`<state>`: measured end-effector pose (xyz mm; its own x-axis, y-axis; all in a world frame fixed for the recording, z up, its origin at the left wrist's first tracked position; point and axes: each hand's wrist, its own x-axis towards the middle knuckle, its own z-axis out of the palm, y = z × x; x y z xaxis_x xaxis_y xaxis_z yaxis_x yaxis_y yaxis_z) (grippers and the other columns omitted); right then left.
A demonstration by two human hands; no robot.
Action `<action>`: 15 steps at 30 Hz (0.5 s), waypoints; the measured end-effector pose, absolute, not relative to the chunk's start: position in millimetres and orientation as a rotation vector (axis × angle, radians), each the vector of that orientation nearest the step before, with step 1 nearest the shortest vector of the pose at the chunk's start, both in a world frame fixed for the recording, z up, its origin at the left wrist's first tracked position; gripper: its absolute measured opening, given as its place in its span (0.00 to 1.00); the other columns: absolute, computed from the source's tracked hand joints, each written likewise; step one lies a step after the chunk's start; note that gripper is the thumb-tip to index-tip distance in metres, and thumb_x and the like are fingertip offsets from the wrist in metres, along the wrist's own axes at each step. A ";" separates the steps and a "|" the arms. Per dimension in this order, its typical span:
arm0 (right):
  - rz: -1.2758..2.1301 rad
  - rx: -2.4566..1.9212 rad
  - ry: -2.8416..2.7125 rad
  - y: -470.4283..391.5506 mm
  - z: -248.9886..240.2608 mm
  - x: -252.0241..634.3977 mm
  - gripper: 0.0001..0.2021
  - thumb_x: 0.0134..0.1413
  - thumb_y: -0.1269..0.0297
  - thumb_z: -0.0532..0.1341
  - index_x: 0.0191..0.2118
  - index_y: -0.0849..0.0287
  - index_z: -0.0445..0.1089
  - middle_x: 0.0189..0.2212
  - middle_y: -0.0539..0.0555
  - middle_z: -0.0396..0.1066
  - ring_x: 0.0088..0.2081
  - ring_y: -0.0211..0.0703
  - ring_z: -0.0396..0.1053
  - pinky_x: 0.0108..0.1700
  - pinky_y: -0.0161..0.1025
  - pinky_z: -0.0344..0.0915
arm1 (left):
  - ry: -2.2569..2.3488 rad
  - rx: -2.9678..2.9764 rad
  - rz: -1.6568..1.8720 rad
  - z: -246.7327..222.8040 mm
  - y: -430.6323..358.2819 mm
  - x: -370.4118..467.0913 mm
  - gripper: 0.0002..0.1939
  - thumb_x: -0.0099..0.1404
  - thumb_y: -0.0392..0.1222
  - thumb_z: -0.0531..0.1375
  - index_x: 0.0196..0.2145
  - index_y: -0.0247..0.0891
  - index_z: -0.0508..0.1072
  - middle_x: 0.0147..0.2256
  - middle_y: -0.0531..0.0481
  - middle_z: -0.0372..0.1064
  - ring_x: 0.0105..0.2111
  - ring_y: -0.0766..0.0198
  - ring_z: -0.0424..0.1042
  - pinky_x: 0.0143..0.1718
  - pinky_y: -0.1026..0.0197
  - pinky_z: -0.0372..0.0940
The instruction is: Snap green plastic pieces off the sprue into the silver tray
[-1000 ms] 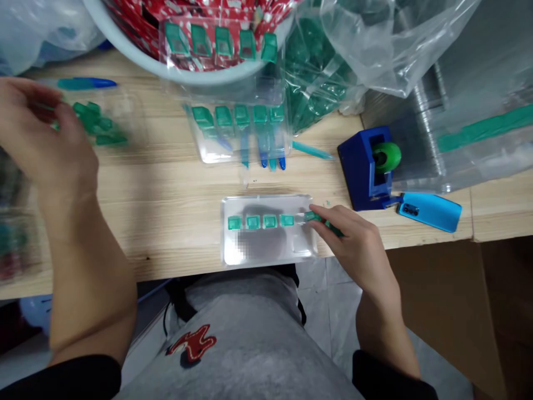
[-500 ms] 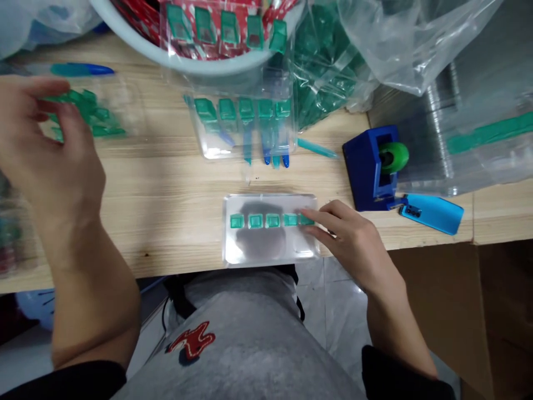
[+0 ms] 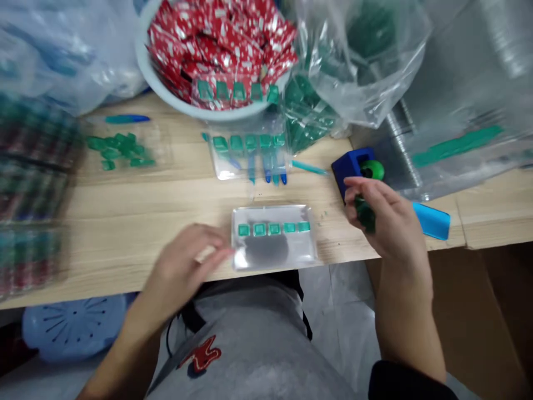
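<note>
Clear tray (image 3: 300,250) lies flat on the wooden table (image 3: 116,228) near its front edge, with five green pieces (image 3: 273,229) in a row running from 9 to 3 o'clock across it. Taking the tray as the dial's centre and 12 as away from the person, the left hand (image 3: 187,256) is at 9 o'clock, blurred, its fingertips at the tray's edge; I cannot tell whether they touch it or pinch anything. At 3 o'clock the right hand (image 3: 389,219) is curled around some dark green items (image 3: 365,214), their number hidden by the fingers. A blue tape dispenser (image 3: 345,166) stands at 2 o'clock, close behind that hand. Loose green bits (image 3: 119,145) lie heaped at 10 o'clock, and a basin (image 3: 144,55) of red packets (image 3: 225,41) sits between 11 and 12.
</note>
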<state>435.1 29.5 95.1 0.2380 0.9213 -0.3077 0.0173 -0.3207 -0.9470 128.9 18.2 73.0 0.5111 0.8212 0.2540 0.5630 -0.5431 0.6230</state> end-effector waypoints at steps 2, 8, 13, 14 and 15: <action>1.317 -1.488 -0.778 47.6 115.6 438.0 0.11 0.53 0.55 0.64 0.37 0.55 0.73 0.29 0.50 0.66 0.21 0.31 0.59 0.19 0.32 0.48 | 0.896 2.297 0.610 77.3 3.1 142.1 0.07 0.71 0.40 0.57 0.33 0.40 0.69 0.32 0.53 0.72 0.34 0.65 0.72 0.36 0.62 0.69; 0.667 -1.338 -1.110 128.9 155.3 435.9 0.07 0.58 0.56 0.60 0.38 0.52 0.71 0.34 0.51 0.69 0.25 0.34 0.64 0.21 0.34 0.53 | 0.881 2.311 0.261 66.4 -8.5 174.3 0.07 0.71 0.35 0.54 0.38 0.39 0.73 0.37 0.50 0.72 0.38 0.61 0.73 0.39 0.60 0.68; 0.542 -1.490 -1.188 207.6 146.9 436.0 0.12 0.63 0.61 0.56 0.30 0.59 0.70 0.24 0.51 0.68 0.20 0.30 0.63 0.21 0.33 0.55 | 0.816 2.246 0.149 64.9 11.0 179.8 0.08 0.69 0.34 0.57 0.33 0.40 0.75 0.34 0.55 0.74 0.36 0.67 0.74 0.38 0.68 0.65; 0.544 -1.485 -1.235 217.5 142.9 435.4 0.16 0.65 0.60 0.54 0.28 0.61 0.69 0.21 0.51 0.67 0.20 0.30 0.63 0.22 0.33 0.55 | 0.799 2.267 0.148 64.9 14.9 179.8 0.08 0.68 0.33 0.58 0.33 0.41 0.75 0.34 0.56 0.75 0.35 0.69 0.74 0.37 0.69 0.64; 0.531 -1.467 -1.302 224.6 138.6 434.8 0.19 0.65 0.59 0.53 0.26 0.63 0.69 0.20 0.51 0.66 0.20 0.29 0.64 0.23 0.33 0.56 | 0.789 2.286 0.143 64.8 18.1 179.7 0.08 0.68 0.33 0.58 0.33 0.41 0.75 0.33 0.57 0.75 0.35 0.70 0.74 0.36 0.71 0.64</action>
